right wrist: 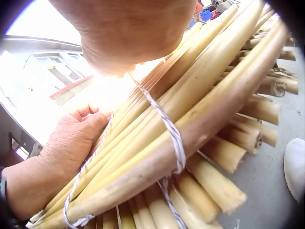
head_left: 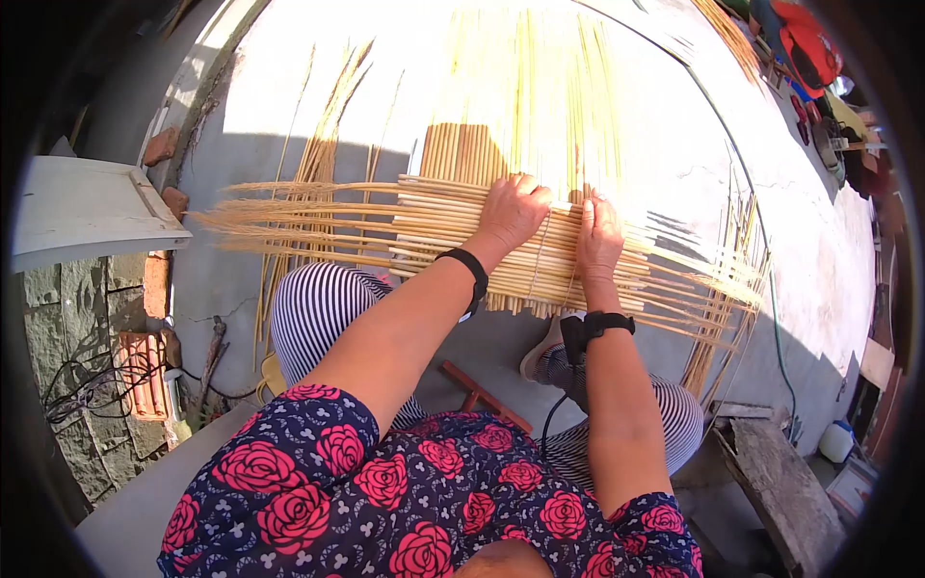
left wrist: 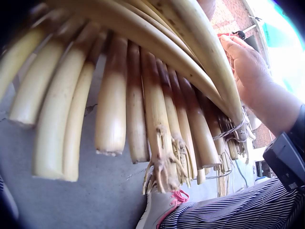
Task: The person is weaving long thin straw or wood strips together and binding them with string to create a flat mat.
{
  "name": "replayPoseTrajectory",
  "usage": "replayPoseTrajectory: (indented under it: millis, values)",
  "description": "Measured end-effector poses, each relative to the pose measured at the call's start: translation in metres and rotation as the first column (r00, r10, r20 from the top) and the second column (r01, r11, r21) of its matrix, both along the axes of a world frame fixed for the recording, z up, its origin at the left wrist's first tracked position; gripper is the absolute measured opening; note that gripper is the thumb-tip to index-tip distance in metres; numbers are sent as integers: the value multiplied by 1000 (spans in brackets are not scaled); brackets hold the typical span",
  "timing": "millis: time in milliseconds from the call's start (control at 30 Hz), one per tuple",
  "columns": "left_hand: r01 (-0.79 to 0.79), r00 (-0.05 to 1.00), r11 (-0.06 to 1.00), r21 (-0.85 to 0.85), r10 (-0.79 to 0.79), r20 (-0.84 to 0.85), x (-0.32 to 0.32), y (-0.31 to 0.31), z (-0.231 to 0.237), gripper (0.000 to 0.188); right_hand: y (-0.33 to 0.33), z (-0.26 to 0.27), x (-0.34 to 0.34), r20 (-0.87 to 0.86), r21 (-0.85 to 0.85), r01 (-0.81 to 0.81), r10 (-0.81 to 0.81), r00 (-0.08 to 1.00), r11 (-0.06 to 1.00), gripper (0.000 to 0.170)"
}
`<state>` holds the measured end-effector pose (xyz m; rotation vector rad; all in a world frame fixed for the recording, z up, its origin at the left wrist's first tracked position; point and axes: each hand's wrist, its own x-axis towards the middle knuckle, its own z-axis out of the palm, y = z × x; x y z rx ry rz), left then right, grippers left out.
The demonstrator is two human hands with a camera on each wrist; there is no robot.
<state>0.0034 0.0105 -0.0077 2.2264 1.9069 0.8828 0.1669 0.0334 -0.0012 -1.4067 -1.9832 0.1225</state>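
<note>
Long pale reed stalks (head_left: 549,255) lie crosswise in a layer, bound by twisted cords to stalks running lengthwise. My left hand (head_left: 515,207) bends its fingers over the far crosswise stalks and grips them. Beside it, my right hand (head_left: 600,236) is at the same far edge; in the right wrist view a white-and-purple cord (right wrist: 164,119) runs up into its fingers, which are hidden. A second cord (right wrist: 90,160) crosses the stalks close to my left hand. Cut stalk ends (left wrist: 112,129), some with roots, stick out toward my knees.
Loose feathery reeds (head_left: 323,144) lie on the concrete at left, more reeds (head_left: 737,250) at right. A green hose (head_left: 761,231) curves along the right. A reddish metal bar (head_left: 482,395) is between my legs; a weathered board (head_left: 780,482) is at lower right.
</note>
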Motion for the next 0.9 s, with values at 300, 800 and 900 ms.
replayPoseTrajectory:
  millis: [300,800,900]
  values:
    - [22,1000,1000,14,-22,-6,0,0,2,6,31,-25,18,175,-122,161,-138,975,979,18]
    - [30,998,998,-52,-33,-54,-1,-3,2,12,46,-7,6,493,-462,368,-112,863,807,31]
    - [33,999,999,-33,-34,-41,0,-2,2,11,49,9,7,451,-519,358,-107,886,776,31]
